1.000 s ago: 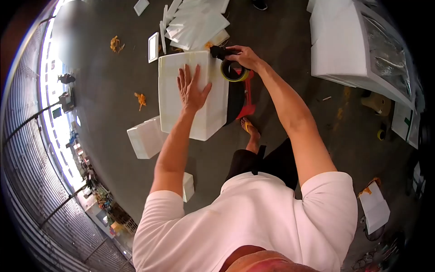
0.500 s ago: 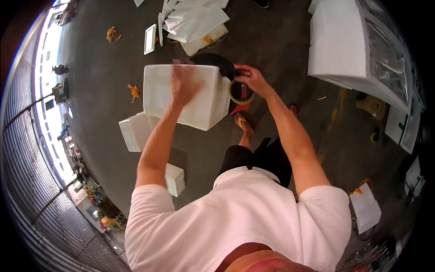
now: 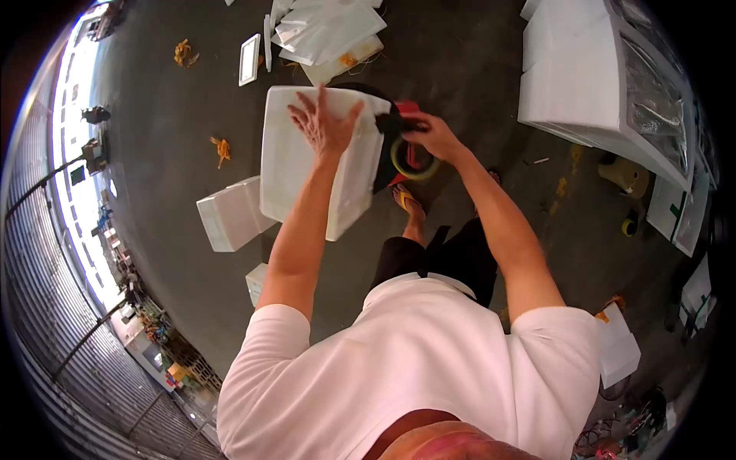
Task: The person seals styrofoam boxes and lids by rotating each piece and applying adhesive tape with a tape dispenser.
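A white foam box (image 3: 307, 165) sits at an angle in front of me, over something black and rounded. My left hand (image 3: 326, 126) lies on its upper part with fingers spread wide. To the right of the box, my right hand (image 3: 433, 138) is closed around a tape dispenser (image 3: 412, 159). The dispenser carries a large yellowish roll of tape, with red parts showing in its middle. Its head is close to the box's right side; I cannot tell whether the two touch.
Two smaller white foam boxes, one (image 3: 234, 213) to the left and one (image 3: 257, 282) nearer me, stand on the floor. White foam lids (image 3: 330, 34) are piled ahead. A tall stack of white boxes (image 3: 571, 84) stands at right. Orange scraps (image 3: 221, 149) litter the floor.
The foam box has turned and shifted slightly right. My left hand has moved right across it and its fingers have spread. My right hand has moved slightly, still holding the tape dispenser.
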